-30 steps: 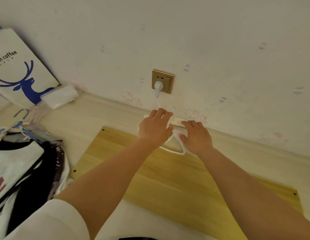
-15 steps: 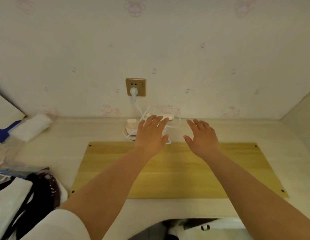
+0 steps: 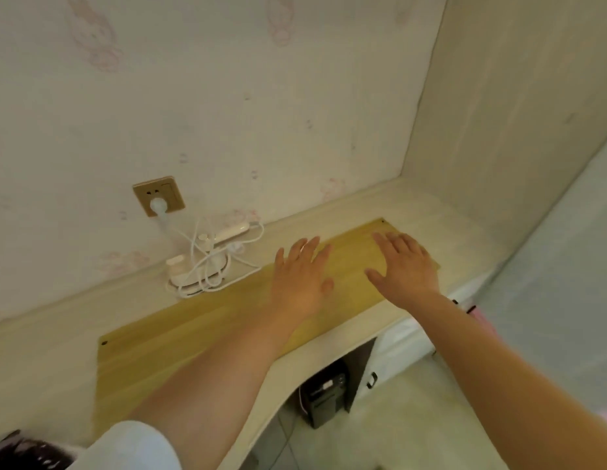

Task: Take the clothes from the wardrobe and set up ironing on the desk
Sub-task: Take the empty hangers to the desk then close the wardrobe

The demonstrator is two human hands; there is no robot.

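- We had one head view, looking down and forward, tilted, close over the desk (image 3: 349,329) toward its back edge and right corner.

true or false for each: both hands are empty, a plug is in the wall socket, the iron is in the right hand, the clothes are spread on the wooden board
1. Both hands are empty: true. The left hand and the right hand are spread open over the wooden board.
2. A plug is in the wall socket: true. A white plug sits in the wall socket.
3. The iron is in the right hand: false. The small iron sits on the desk among its white cord, left of both hands.
4. The clothes are spread on the wooden board: false. No garment lies on the board.
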